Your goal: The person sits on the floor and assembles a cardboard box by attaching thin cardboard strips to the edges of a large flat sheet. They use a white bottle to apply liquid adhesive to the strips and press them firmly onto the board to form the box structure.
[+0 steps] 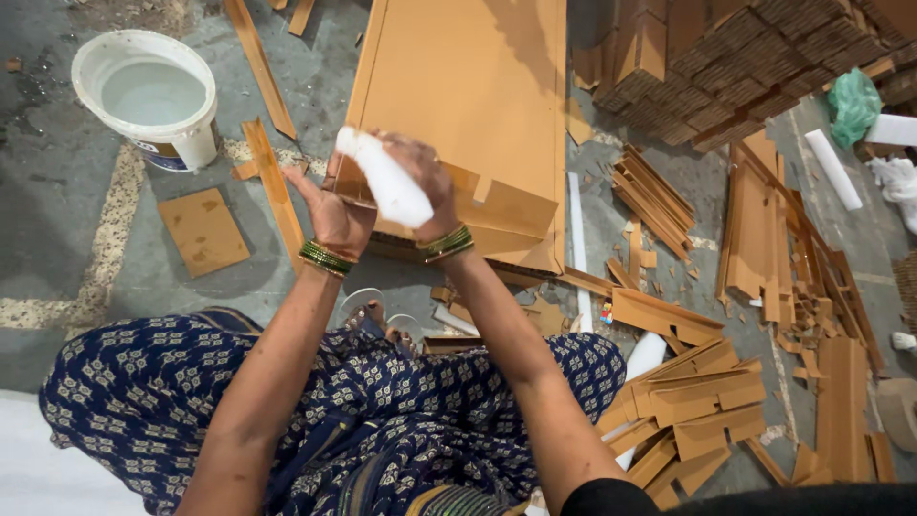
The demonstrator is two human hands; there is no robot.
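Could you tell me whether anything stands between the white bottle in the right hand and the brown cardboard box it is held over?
Nothing visible does. The right hand holds the white bottle tilted just above the near edge of the cardboard box, with no object between them. The left hand rests at that same edge, beside the bottle.

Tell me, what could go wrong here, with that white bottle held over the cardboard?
The right hand holds the white bottle tilted over the big cardboard sheet, so whatever is in it might drip where it is not wanted. The left hand sits close beside the bottle and could get smeared. Loose cardboard strips lie close around the person's lap and might get knocked about or stuck. The white bucket stands open nearby and might tip if bumped.
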